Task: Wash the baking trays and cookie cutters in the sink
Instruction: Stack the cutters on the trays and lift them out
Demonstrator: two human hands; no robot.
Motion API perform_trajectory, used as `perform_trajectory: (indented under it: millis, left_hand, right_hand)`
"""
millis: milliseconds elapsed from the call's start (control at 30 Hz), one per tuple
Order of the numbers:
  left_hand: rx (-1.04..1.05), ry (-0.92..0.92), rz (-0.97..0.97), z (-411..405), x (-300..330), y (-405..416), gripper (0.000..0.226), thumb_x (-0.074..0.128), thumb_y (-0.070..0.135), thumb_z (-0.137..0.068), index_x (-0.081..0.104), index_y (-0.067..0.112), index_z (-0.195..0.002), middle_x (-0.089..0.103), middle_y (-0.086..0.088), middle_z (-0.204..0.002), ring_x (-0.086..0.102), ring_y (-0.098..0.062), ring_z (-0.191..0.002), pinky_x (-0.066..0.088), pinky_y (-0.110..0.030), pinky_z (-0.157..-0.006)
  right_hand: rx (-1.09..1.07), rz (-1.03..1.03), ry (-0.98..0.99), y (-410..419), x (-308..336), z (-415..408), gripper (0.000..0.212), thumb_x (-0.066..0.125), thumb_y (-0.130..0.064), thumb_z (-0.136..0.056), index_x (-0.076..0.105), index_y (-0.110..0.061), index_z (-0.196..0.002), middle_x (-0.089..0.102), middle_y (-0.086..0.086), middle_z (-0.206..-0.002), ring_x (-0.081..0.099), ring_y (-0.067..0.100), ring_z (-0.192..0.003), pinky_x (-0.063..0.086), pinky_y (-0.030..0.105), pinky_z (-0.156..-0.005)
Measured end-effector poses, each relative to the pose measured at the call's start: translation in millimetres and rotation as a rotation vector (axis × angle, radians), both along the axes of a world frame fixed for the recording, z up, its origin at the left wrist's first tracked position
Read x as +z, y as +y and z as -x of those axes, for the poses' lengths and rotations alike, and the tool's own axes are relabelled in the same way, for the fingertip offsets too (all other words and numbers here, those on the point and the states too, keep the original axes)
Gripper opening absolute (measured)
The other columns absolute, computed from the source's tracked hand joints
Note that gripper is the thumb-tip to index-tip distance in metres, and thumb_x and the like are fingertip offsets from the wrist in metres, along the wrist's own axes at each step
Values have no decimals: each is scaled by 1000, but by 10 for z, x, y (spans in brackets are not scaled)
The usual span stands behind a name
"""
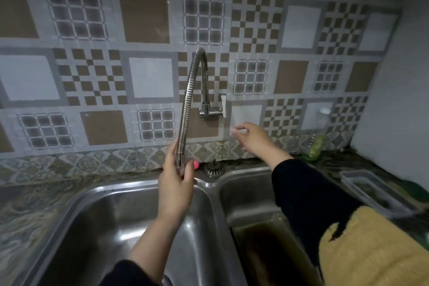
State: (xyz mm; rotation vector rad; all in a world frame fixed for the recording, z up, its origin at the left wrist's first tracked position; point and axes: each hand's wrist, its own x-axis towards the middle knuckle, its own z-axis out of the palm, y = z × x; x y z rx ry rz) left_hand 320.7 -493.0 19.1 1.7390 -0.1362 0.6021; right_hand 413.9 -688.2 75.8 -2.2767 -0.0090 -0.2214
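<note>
- The patterned tile wall [144, 16] fills the top half of what I see, from 9 o'clock round to 3 o'clock.
- The steel sink [210, 195] has 2 basins: the left one lies at 6 to 7 o'clock, the right one at 5 o'clock.
- A dark baking tray [267, 253] lies in the right basin, partly hidden under my right sleeve; I cannot make out any cookie cutters.
- The marbled counter [25, 211] runs along the sink's left side at 8 o'clock.
- A clear plastic container [369, 189] sits on the counter at 4 o'clock.
- The flexible tap hose [188, 100] arches from its wall fitting at center.
- My left hand [177, 183] grasps the hose's lower end above the left basin.
- My right hand [251, 137] is released, fingers loosely spread, just below and right of the tap lever [223, 105], not touching it.
- A sink strainer [214, 168] rests on the rim behind the basins.
</note>
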Motion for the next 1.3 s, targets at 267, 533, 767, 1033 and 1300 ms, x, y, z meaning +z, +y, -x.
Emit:
perform_trajectory:
  millis: [267, 533, 767, 1033, 1300]
  left_hand:
    - [-197, 400, -182, 299, -643, -669, 29, 61, 20, -91, 58, 12, -119, 63, -1, -78, 65, -23, -81, 48, -29, -75]
    - [-507, 589, -481, 461, -766, -1714, 32, 57, 20, -94, 51, 18, -126, 61, 5, -93, 57, -6, -81, 40, -14, -61]
    - [-449, 681, -801, 311, -1330, -2675, 43, 59, 16, -90, 50, 23, -132, 49, -2, -131, 51, -18, -116, 44, -28, -96]
    - [-366, 639, -1046, -258, -1696, -3202, 46, 55, 14, -91, 47, 23, -136, 41, -3, -140, 48, -22, -123, 44, -35, -101]
    - [-435, 681, -1266, -810, -2056, -3451, 38, 43, 21, -96, 47, 17, -134, 45, -8, -141, 46, -28, -127, 39, -36, -102]
  right_hand:
    - [-128, 112, 241, -980, -454, 1176, 27, 49, -42, -96, 61, -19, -106, 66, 3, -86, 62, 17, -67, 51, 30, -64]
    - [-219, 116, 516, -1870, -983, 1721, 34, 48, -35, -97, 52, -21, -128, 57, -5, -87, 59, 16, -70, 48, 29, -60]
    - [-72, 162, 708, -2371, -1661, 1573, 60, 57, -29, -94, 30, -23, -147, 38, 5, -146, 51, 24, -116, 50, 31, -76]
    - [8, 307, 701, -2445, -2382, 1220, 81, 50, 0, -87, 8, -31, -149, 7, 7, -151, 24, 33, -135, 34, 44, -105]
    - [27, 443, 586, -2373, -2825, 1033, 58, 52, -17, -93, 23, -21, -143, 20, 11, -143, 25, 36, -131, 44, 41, -97]
